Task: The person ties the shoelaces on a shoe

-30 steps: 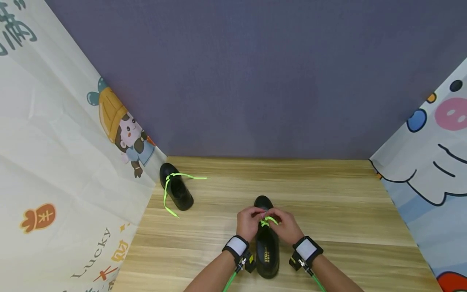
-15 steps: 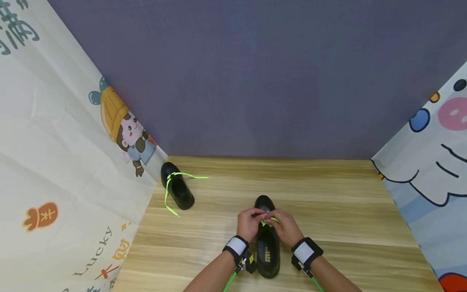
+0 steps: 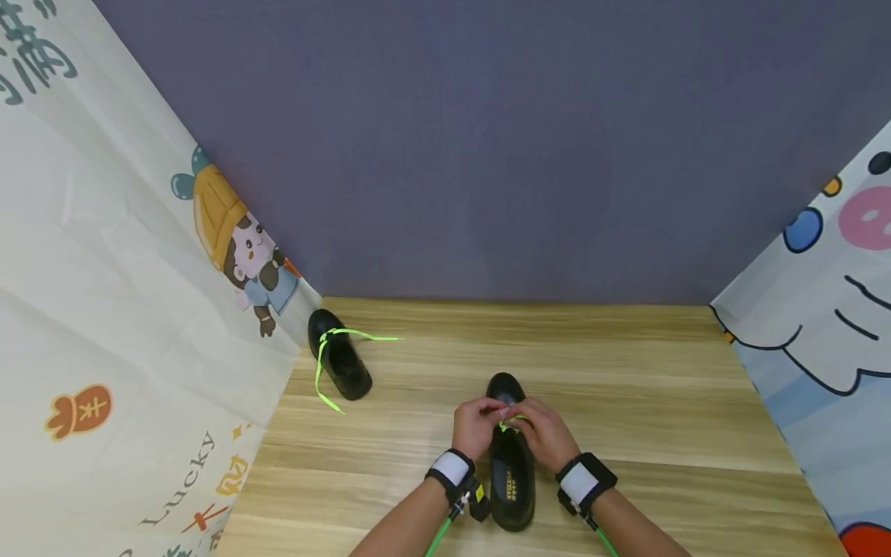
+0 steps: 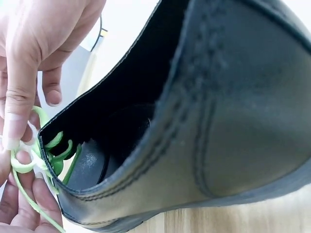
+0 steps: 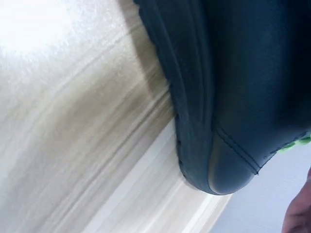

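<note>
A black lace-up shoe stands on the wooden floor in the head view, its toe pointing away. My left hand and right hand meet over its front, fingertips close together, both pinching the bright green shoelace. The left wrist view looks along the shoe's opening; there a curled lace runs between the fingers of both hands, one end trailing downward. The right wrist view catches the shoe's side and toe, with a bit of lace and part of a hand at the right edge.
A second black shoe stands at the back left, its green lace ends spread loosely over the floor. A dark blue-grey panel rises behind the wooden floor. Printed white sheets flank it left and right.
The right hand has turned slightly at the wrist, and less of the green lace shows between the fingers. The left hand and both shoes stay nearly in place.
</note>
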Demonstrator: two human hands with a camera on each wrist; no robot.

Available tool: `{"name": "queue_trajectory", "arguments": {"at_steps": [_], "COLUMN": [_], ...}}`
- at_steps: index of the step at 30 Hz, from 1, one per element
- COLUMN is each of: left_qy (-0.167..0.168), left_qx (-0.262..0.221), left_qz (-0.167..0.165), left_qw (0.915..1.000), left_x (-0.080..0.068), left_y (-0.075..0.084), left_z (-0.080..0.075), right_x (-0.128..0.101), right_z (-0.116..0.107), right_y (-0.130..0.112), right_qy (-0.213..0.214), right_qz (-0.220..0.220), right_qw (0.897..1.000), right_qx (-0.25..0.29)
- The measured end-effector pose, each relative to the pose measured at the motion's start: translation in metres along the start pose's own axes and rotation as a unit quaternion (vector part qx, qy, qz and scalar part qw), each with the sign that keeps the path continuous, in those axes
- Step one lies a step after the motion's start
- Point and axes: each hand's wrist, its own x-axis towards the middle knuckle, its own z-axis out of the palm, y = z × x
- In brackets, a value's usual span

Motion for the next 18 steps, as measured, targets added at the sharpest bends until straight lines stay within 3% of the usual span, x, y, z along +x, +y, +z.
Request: {"name": "queue_trajectory", "arguments": {"at_steps": [18], "left_qy": [0.026], "left_qx": [-0.029], "left_qz": [-0.033], "left_qw": [0.9987], "left_x": [-0.008], "left_y": [0.001], "left_z": [0.005], "right_x": [-0.011], "right_z": [0.006], "right_y": [0.006], "right_qy": [0.1], "right_qz": [-0.022], "right_qw": [0.994], "right_qx": [0.048]}}
